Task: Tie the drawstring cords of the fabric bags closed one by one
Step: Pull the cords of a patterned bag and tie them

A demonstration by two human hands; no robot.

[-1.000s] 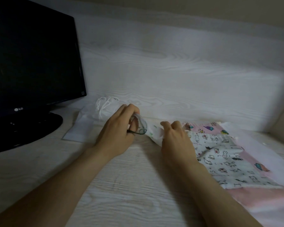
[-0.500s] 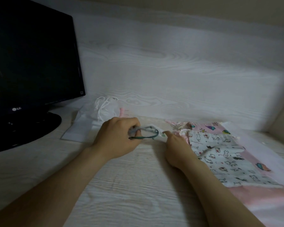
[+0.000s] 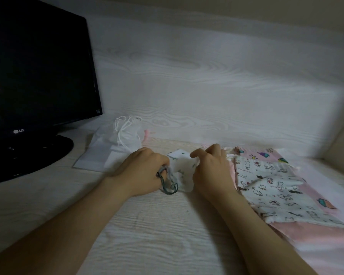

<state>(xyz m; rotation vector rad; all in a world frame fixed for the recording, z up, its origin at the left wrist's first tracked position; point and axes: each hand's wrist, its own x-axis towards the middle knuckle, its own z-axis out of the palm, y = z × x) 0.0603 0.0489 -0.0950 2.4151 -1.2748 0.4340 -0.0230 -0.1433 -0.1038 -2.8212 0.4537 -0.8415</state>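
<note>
A small white fabric bag with a fine green print lies on the pale wooden desk between my hands. My left hand grips its dark green drawstring cord, which loops out below the fingers. My right hand pinches the bag's right edge with curled fingers. A plain white bag with white cords, drawn closed, lies behind my left hand.
A black monitor on a round base fills the left side. Several flat fabric bags lie stacked at the right: one with a cat print on pink ones. A white wood-grain back panel stands behind.
Both hands pulled the small printed bag nearer and off the stack. The green cord, earlier stretched between the hands, now hangs looped under my left hand. My right hand took hold of the bag's edge.
</note>
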